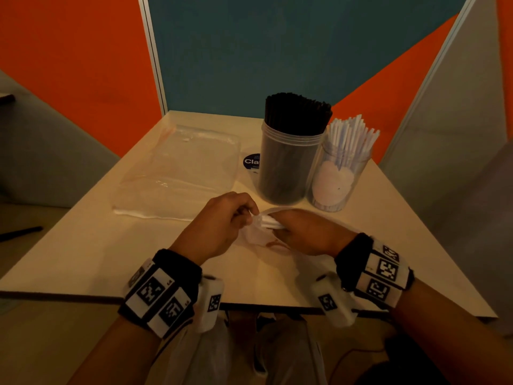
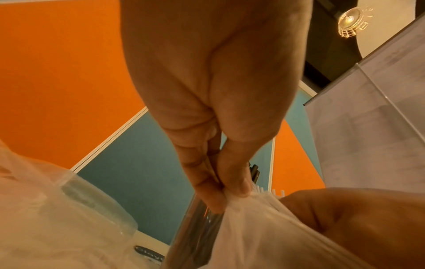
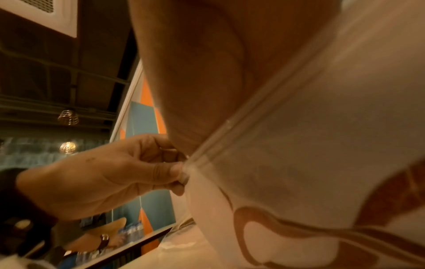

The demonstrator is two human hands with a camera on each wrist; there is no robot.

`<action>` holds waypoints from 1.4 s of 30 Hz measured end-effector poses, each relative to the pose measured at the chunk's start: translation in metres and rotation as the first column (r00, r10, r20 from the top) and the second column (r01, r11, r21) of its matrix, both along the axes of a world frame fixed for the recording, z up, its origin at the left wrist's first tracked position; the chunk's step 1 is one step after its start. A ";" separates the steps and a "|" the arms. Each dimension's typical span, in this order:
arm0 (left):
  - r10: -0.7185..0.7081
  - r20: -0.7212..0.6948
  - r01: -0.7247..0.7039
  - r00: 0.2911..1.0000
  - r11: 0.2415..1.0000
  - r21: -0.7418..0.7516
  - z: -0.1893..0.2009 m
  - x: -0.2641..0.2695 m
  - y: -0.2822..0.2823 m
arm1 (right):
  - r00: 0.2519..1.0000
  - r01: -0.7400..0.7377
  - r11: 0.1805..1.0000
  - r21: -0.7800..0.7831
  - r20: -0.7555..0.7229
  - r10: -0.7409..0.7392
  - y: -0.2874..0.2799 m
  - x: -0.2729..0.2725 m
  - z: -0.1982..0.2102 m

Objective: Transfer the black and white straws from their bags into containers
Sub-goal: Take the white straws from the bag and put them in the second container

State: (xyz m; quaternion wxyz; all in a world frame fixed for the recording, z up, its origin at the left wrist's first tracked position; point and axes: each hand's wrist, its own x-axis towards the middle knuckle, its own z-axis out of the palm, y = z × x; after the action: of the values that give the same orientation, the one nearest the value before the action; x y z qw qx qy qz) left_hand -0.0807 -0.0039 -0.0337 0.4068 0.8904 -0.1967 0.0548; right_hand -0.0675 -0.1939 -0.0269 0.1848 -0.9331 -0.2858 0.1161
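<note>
Empty clear bag (image 1: 177, 165) — flat along the desk's (image 1: 83, 254) left edge, out of the working zone, likely already emptied.

Left hand (image 1: 219, 226) — near the front edge at centre, thumb and fingertips (image 2: 239, 187) pinching the corner of the second bag's mouth; judged as bracing the film.

Second bag (image 1: 258, 234) — thin clear film with a zip strip, stretched between both hands just off the desk.

White straws (image 1: 270, 221) — last small bundle, ends poking from the bag mouth.

Right hand (image 1: 302, 232) — curled round that bundle through the film.

Black-straw container (image 1: 288, 168) — toward the back right corner, packed full.

White-straw container (image 1: 338, 176) — touching it on the right, partly filled; destination, with only the black jar's shoulder close to the path.
</note>
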 end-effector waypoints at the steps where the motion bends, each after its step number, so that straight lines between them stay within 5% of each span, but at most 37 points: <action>1: -0.004 0.010 0.004 1.000 1.000 0.015 0.001 0.001 -0.001 | 1.000 0.003 1.000 0.007 -0.003 -0.003 -0.001 0.001 0.002; 11: -0.022 0.002 0.022 1.000 0.986 0.167 -0.001 0.011 -0.003 | 0.998 0.001 0.999 -0.032 0.062 0.001 -0.006 0.000 0.006; 17: -0.030 -0.128 0.033 0.991 0.999 0.021 0.006 0.003 -0.004 | 0.999 -0.022 0.997 0.076 0.042 0.019 -0.007 0.000 0.000; 31: 0.268 -0.241 -0.269 0.933 0.963 0.030 0.018 0.006 -0.012 | 0.984 -0.043 0.998 0.041 0.174 0.036 -0.007 0.006 -0.005; 35: 0.324 -0.262 -0.324 0.909 0.945 0.048 0.009 0.010 -0.009 | 0.954 -0.102 0.961 0.256 0.298 0.022 -0.008 0.001 -0.009; 39: 0.259 -0.280 -0.262 0.924 0.965 0.028 0.010 0.006 -0.010 | 0.983 -0.002 0.930 0.367 0.172 -0.066 -0.015 0.004 0.001; 42: 0.244 -0.253 -0.245 0.936 0.969 0.030 0.010 0.007 -0.009 | 0.985 0.122 0.751 0.649 0.013 -0.171 -0.021 0.006 0.022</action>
State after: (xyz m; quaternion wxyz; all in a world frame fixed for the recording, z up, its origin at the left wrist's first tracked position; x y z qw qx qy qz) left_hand -0.0735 -0.0131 -0.0239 0.4195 0.9072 -0.0306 -0.0099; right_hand -0.0616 -0.2147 -0.0053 0.4925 -0.8356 -0.2407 -0.0377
